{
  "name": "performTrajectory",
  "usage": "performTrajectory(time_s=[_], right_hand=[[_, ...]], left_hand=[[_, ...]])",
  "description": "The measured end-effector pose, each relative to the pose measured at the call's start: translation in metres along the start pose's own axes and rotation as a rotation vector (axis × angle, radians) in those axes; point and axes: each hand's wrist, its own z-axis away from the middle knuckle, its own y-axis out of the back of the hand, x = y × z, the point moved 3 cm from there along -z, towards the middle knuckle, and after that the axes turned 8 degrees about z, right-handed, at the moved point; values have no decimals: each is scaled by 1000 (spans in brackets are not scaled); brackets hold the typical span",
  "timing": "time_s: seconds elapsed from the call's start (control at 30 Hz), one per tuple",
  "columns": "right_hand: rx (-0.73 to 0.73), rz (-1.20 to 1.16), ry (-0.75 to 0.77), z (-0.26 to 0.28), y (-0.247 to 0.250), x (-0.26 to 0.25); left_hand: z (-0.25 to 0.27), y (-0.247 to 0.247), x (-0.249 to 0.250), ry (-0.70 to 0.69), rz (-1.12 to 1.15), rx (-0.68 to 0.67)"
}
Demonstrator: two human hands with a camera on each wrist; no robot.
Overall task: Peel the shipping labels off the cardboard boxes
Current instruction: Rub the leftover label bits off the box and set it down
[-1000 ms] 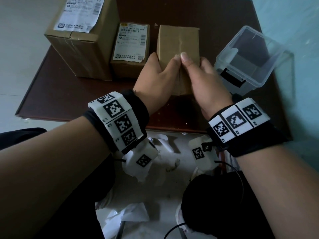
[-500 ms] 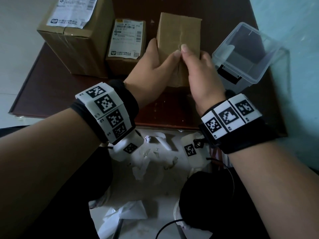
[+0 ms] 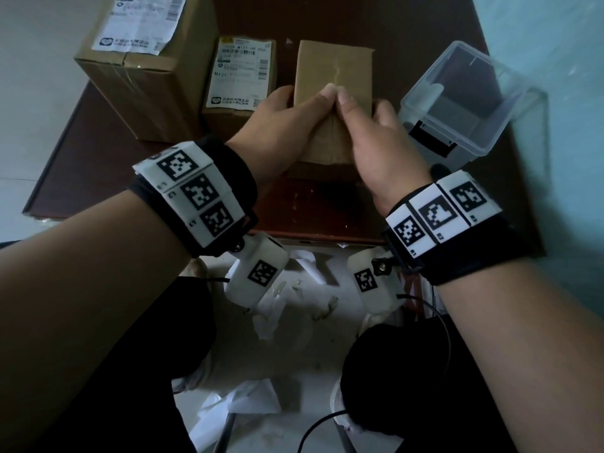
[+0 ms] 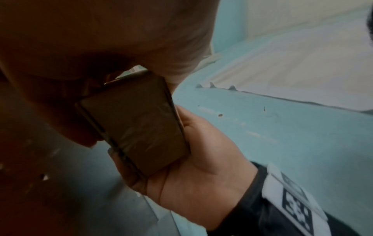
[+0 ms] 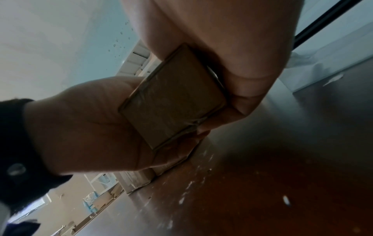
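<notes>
A small plain cardboard box (image 3: 333, 70) with no label on its top face is held over the dark brown table (image 3: 98, 171) by both hands. My left hand (image 3: 287, 125) grips its left side, my right hand (image 3: 369, 135) its right side, and both thumbs meet on the top face. The wrist views show the box's near end (image 4: 139, 127) (image 5: 175, 99) clamped between the two palms. To its left stands a small box with a white shipping label (image 3: 240, 73). A large box with a label (image 3: 143, 21) stands at the far left.
A clear plastic container (image 3: 457, 96) lies tilted at the table's right side, close to my right hand. Torn white paper scraps (image 3: 294, 305) litter the floor below the table's near edge. A blue wall (image 3: 555, 76) runs along the right.
Both hands kept their grip on the plain box and moved it slightly away from me. The thumbs came closer together on its top.
</notes>
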Motion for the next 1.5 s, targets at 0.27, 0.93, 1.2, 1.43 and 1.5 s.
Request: performTrajectory(time_s=[0.27,0.93,1.2,1.43,1.5], right_hand=[[11,-73,42,4,2,-5],[33,17,-25,7,-5,-1],[91,65,-118,4,3,3],[-15,155,-54,6,-6,0],[-46,144,-73,6,-7,1]], left_hand=[[-7,5,-4,-10,14,44],[-7,7,-3,-71,-306,107],[1,-8,-13,-76,-195,-21],[3,2,-8,150,-121,123],[1,4,-10,126,-173,149]])
